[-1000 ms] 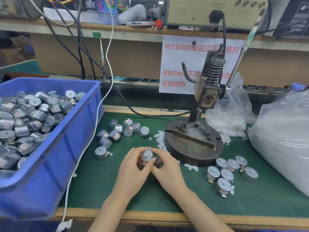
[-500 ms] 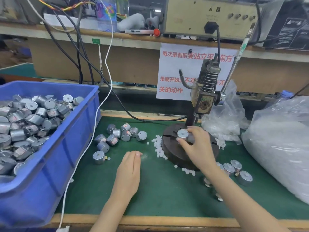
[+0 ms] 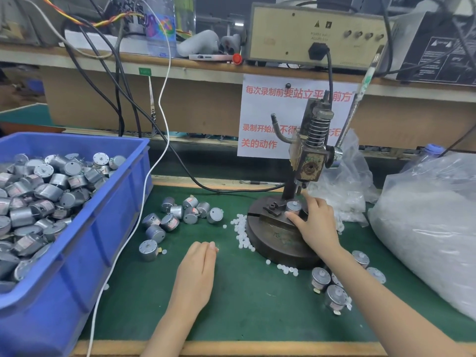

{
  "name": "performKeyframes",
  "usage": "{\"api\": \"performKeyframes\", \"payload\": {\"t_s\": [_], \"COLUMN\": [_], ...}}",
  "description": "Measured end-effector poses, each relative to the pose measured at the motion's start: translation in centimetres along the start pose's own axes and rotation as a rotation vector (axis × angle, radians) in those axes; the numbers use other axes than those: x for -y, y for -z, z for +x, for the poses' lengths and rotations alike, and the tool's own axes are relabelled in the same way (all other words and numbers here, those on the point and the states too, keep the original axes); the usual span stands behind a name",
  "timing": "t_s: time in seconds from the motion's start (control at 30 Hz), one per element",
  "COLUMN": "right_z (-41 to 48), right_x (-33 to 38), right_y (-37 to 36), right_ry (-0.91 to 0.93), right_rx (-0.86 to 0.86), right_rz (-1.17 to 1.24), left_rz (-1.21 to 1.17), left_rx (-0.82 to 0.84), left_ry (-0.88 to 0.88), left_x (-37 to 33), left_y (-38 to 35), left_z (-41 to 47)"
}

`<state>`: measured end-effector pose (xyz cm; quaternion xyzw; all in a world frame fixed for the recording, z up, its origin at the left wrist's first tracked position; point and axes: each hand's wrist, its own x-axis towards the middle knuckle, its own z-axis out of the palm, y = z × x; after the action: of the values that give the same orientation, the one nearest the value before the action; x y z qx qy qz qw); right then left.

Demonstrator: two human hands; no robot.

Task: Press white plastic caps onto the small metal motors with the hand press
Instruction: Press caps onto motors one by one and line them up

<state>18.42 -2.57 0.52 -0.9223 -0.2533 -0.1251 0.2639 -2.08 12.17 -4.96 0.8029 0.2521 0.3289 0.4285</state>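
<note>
One motor [image 3: 293, 206], pinched between thumb and fingers of the right hand [image 3: 318, 228], stands upright on the press base [image 3: 278, 243], just under the ram [image 3: 300, 185]. The lever [image 3: 360, 94] slants up beyond it, nearer that hand. The left hand [image 3: 198, 269] lies flat, fingers straight, on the mat [image 3: 244, 305].

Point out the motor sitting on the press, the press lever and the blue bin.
motor [image 3: 293, 205], head view, top face.
press lever [image 3: 356, 104], head view, middle of shaft.
blue bin [image 3: 121, 210], head view, outer side wall.
</note>
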Motion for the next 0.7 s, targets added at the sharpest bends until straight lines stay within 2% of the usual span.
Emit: {"api": "performKeyframes", "payload": {"t_s": [0.17, 0.23, 0.33, 0.47, 0.63, 0.7], "right_z": [0.2, 0.4, 1.2, 4.5, 10.4, 11.9], "right_x": [0.3, 0.2, 0.8, 2.2, 4.6, 5.0], "right_y": [0.0, 0.6, 2.8, 7.5, 13.2, 14.8], "right_ry": [-0.057, -0.075, -0.155, -0.134, -0.210, -0.222], "right_rx": [0.072, 0.110, -0.018, -0.209, -0.264, -0.272], "right_rz": [-0.017, 0.142, 0.543, 0.676, 0.925, 0.944], "left_rz": [0.047, 0.071, 0.103, 0.139, 0.157, 0.172], "left_rx": [0.030, 0.036, 0.039, 0.046, 0.045, 0.046], "left_ry": [-0.008, -0.009, -0.022, -0.050, -0.053, -0.051], "left_x": [-0.1, -0.1, -0.3, -0.6, -0.4, -0.3], "left_y": [0.1, 0.1, 0.2, 0.3, 0.2, 0.1], "left_z": [0.0, 0.0, 0.0, 0.1, -0.1, 0.0]}}
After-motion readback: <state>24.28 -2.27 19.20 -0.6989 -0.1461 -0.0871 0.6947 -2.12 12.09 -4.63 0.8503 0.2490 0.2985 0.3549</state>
